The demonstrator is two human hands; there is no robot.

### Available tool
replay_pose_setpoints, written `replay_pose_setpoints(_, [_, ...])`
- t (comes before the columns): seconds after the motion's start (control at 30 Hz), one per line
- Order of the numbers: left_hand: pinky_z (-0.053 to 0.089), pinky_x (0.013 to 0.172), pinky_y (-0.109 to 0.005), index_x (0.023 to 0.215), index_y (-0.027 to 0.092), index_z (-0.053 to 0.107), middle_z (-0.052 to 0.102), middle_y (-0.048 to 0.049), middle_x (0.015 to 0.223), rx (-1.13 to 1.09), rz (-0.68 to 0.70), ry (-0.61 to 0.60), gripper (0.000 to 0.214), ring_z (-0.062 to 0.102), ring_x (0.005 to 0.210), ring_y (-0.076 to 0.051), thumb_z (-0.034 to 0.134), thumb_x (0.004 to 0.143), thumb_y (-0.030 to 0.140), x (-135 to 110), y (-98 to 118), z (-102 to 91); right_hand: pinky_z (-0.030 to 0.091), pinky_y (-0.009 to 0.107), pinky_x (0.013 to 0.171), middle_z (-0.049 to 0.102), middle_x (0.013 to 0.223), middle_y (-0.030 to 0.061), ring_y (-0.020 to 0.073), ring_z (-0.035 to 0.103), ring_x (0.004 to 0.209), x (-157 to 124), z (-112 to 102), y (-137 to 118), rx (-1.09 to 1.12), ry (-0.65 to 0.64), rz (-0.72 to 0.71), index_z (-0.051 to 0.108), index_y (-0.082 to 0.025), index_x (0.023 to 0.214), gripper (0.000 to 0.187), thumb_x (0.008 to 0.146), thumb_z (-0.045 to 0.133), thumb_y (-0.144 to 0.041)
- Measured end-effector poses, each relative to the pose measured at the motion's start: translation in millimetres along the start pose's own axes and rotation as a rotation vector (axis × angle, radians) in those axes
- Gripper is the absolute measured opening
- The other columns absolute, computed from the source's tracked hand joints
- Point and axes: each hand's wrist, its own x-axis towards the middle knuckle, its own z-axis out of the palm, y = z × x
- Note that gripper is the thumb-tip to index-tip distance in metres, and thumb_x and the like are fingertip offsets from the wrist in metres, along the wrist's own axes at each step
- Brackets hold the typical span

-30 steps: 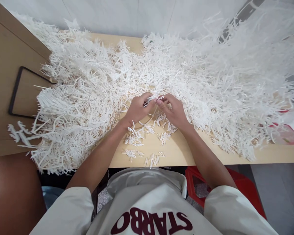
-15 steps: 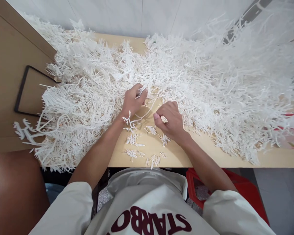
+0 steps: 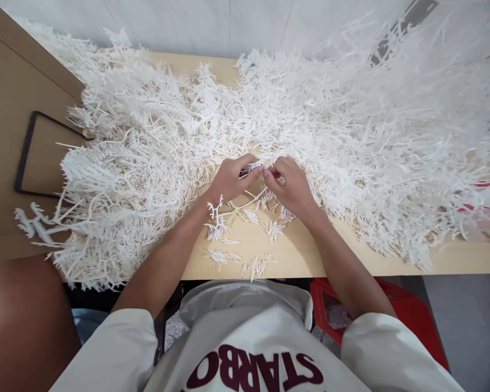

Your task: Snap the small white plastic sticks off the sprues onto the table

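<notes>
My left hand (image 3: pixel 232 179) is closed on a white branched stem, probably plastic, with thin twigs poking out between thumb and fingers. A long white stem (image 3: pixel 248 205) runs below the hands, ending in a forked white tip (image 3: pixel 215 209) by my left wrist. My right hand (image 3: pixel 291 186) pinches at the twigs, its thumb and fingertips meeting my left thumb; what exactly lies between its fingers is too small to make out. Small bunches of short white twigs (image 3: pixel 256 268) lie on the table (image 3: pixel 298 261) below my hands.
A wide heap of white branched pieces (image 3: pixel 139 163) covers much of the table on both sides and behind my hands. At the left stands a cardboard box (image 3: pixel 8 136). A red-edged clear bag or container (image 3: pixel 484 220) sits far right. A red stool (image 3: pixel 412 316) is below. Another person's limb (image 3: pixel 20 326) shows lower left.
My right hand has moved up to meet my left hand, which has shifted slightly down and right. The fingertips, apart before, now touch around the twigs.
</notes>
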Motion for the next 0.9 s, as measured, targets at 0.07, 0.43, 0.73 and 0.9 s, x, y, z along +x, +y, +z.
replay_pose_setpoints(0.07, [0.036,0.056,-0.021,0.08,0.019,0.059,0.055,0.0047,0.06,0.066,0.02,-0.014,0.021,0.044,0.052,-0.006,0.052,0.087,0.036,-1,-2,3.2,0.034,0.031,0.067,0.044,0.066,-0.0007,0.0153,0.041,0.07,0,-1,-2,-0.008,-0.013,-0.005,0.035,-0.022,0.066,0.025,0.087,0.049,-0.021])
replay_pose_setpoints(0.43, [0.032,0.052,-0.024,0.082,0.02,0.058,0.046,0.0054,0.053,-0.086,-0.19,0.089,0.028,0.039,0.048,-0.008,0.052,0.087,0.047,4,-4,-8.0,0.042,0.031,0.075,0.058,0.084,0.0006,0.0145,0.053,0.081,-4,-10,-18,0.269,0.143,0.099,0.056,-0.022,0.082,0.017,0.089,0.053,-0.037])
replay_pose_setpoints(0.73, [0.032,0.053,-0.022,0.078,0.019,0.057,0.047,0.0053,0.056,-0.086,-0.133,0.068,0.02,0.037,0.05,-0.006,0.055,0.085,0.038,1,4,1.0,0.043,0.037,0.08,0.06,0.098,0.0061,0.0192,0.052,0.094,-5,0,-4,-0.121,0.044,-0.128,0.057,-0.022,0.085,0.027,0.097,0.038,-0.038])
replay_pose_setpoints(0.9, [0.031,0.052,-0.022,0.073,0.02,0.052,0.046,0.0063,0.054,-0.036,-0.184,0.092,0.013,0.037,0.049,-0.006,0.055,0.084,0.027,1,4,6.8,0.038,0.043,0.088,0.06,0.118,0.0049,0.0238,0.05,0.115,-8,-6,-8,-0.305,0.128,-0.258,0.055,-0.023,0.083,0.021,0.096,0.041,-0.032])
